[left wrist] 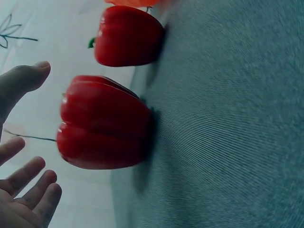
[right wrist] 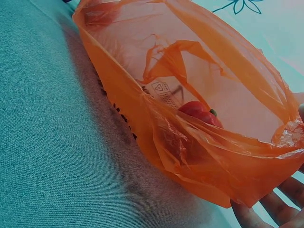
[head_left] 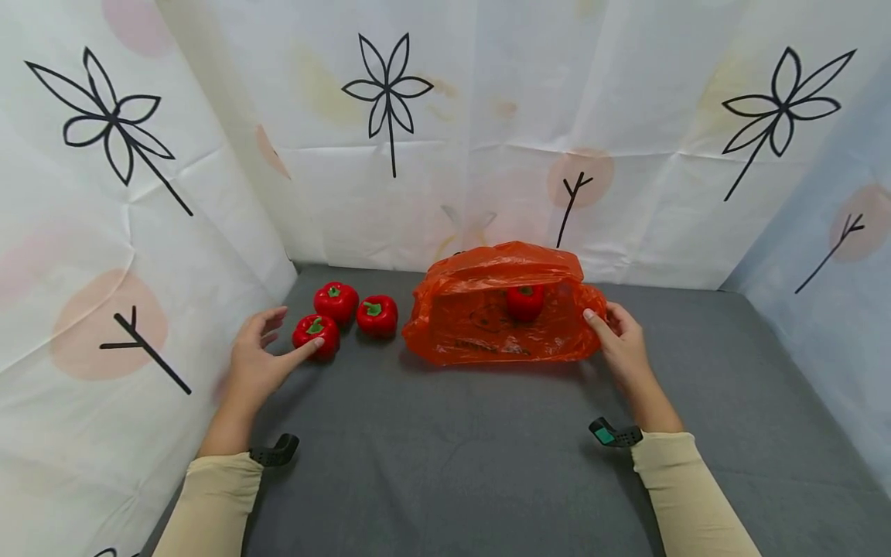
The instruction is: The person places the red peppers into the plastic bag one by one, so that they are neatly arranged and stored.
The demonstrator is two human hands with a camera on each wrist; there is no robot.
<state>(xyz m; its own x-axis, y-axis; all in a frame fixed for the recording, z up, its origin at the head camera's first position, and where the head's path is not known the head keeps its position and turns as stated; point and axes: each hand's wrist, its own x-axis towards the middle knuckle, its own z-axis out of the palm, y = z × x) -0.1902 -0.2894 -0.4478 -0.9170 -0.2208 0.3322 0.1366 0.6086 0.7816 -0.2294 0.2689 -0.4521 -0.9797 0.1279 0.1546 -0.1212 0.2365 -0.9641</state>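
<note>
While one red pepper sits inside the orange bag, whose folds may hide more, three peppers on the counter look left to bag; the left hand spreads a wide grip beside them, the right hand pinches the bag's edge.

Two arms, clad in long beige fabric sleeves, are stretched forward, well apart. The bare left hand is held with its thumb spread away from slightly bent, separated fingers. The thumb of the bare right hand is pressed toward its bent, partly hidden fingers in a pinch.
</note>
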